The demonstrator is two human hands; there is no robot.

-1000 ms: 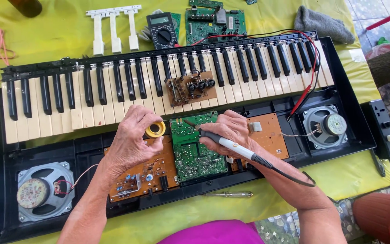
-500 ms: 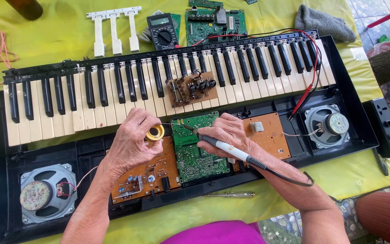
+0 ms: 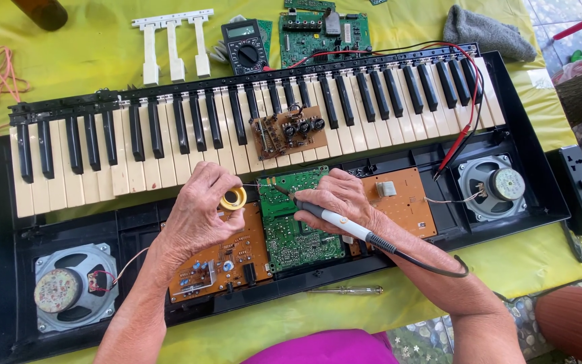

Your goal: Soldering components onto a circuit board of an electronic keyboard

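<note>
Here the right hand point(image 3: 338, 197) grips the soldering iron point(image 3: 345, 226) like a pen, tip on the green board point(image 3: 301, 229), while the left hand point(image 3: 200, 212) pinches a solder spool point(image 3: 233, 198), its wire reaching toward the tip. Done well, I judge, this needs a steady tip on one joint and solder fed sparingly, clear of neighbouring pads.

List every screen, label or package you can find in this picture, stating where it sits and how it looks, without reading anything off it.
Multimeter screen: top centre, above the keys; small grey rectangle on a black meter with a round dial.
Packages, signs or labels: none I can make out.
</note>
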